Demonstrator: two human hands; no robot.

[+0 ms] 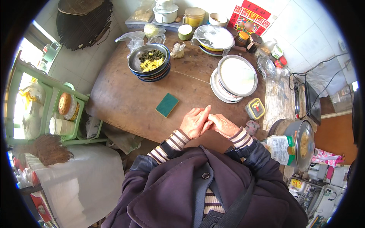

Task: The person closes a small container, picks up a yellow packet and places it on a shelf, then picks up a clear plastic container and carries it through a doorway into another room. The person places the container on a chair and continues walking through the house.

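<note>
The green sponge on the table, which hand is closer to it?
Left. The left hand sits just right of the green sponge; the right hand is farther right, touching the left.

Daylight comes from the window (17, 102) at the far left, which is blown out to white. The wooden table (125, 102) is evenly lit with soft shadows. Fisheye distortion bends edges near the black rim, and detail there is blurred.
</note>
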